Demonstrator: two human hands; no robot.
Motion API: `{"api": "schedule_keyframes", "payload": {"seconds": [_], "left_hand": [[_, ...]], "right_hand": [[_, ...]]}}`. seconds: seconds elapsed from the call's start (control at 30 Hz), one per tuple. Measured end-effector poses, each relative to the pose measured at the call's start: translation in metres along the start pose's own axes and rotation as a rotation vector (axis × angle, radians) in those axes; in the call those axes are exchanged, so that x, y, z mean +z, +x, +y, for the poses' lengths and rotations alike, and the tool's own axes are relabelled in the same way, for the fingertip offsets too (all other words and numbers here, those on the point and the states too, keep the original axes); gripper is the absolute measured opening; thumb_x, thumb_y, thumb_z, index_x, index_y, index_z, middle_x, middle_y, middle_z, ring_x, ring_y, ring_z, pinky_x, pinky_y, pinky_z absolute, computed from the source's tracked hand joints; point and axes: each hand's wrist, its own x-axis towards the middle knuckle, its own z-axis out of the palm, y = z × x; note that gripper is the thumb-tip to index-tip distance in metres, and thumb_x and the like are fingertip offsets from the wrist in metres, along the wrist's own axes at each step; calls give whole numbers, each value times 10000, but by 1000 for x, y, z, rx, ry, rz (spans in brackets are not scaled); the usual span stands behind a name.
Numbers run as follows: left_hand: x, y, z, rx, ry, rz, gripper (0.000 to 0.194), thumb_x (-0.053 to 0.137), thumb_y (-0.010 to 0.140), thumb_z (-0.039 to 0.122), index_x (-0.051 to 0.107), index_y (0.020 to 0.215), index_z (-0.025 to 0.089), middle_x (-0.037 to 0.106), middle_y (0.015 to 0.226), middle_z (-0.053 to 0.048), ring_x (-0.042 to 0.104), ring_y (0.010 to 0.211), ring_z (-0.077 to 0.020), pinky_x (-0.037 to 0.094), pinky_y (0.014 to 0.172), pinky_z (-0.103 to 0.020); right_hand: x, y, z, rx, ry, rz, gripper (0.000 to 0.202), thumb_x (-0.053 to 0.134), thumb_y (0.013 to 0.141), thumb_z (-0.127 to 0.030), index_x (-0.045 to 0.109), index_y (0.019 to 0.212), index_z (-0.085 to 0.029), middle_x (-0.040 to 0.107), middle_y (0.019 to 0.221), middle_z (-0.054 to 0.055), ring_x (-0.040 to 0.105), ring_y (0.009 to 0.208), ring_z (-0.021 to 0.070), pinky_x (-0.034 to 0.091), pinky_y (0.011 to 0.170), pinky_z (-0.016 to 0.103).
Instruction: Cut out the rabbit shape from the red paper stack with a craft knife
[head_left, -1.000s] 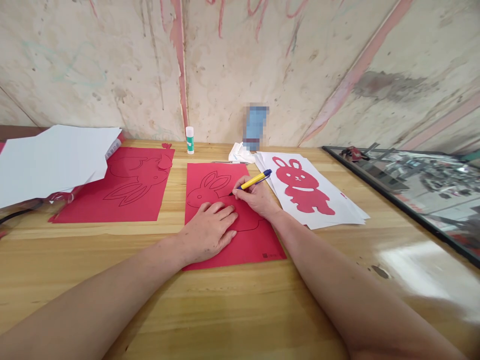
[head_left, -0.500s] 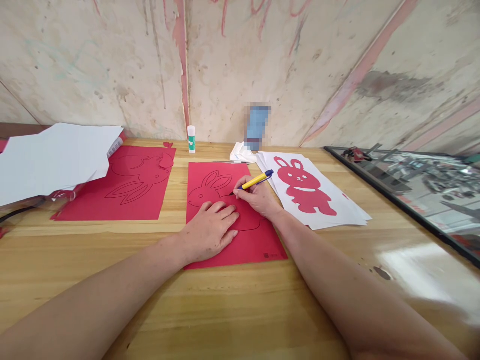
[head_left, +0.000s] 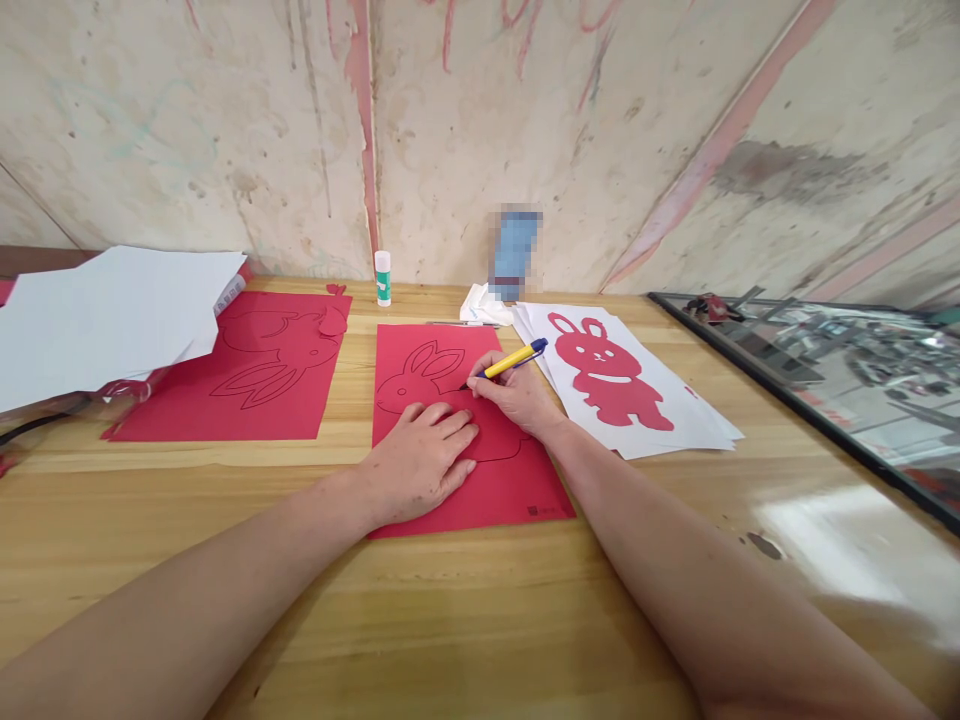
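A sheet of red paper (head_left: pixel 480 500) lies on the wooden table, with a rabbit outline in dark lines on it. Flat on the sheet's lower left part rests my left hand (head_left: pixel 424 460), its fingers loosely spread over the drawing. My right hand (head_left: pixel 517 395) is closed around a yellow and blue pen (head_left: pixel 514 358). The pen's tip meets the paper by the rabbit's neck, right of the ears. Parts of the rabbit's body are hidden under both hands.
Another red sheet (head_left: pixel 300 410) with a rabbit outline lies left, partly under white papers (head_left: pixel 112 310). A glue stick (head_left: pixel 383 278) stands near the wall. At right, a red rabbit cutout (head_left: pixel 611 375) lies on white sheets (head_left: pixel 675 430), beside a black-framed glass panel (head_left: pixel 825 420).
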Motion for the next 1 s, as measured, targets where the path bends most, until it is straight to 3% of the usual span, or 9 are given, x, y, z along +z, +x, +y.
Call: {"api": "schedule_keyframes", "payload": {"seconds": [0.67,1.0], "left_hand": [[0,0,0,-5,-7,4,389,377,982,354,524,1280,151,563,1323,-94,462,1184,-265,372,959,-454],[0,0,0,-15,-7,5,386,374,982,357,530,1283,174,537,1366,-88,448,1212,-271,370,960,-454]], "right_hand": [[-1,0,-2,8,25,-32,140,651,736,-325,563,737,-217,592,672,-23,572,656,150,456,667,302],[1,-2,-8,162,255,230,235,695,633,-369,536,707,-212,545,526,-34,493,506,123,379,509,267]]}}
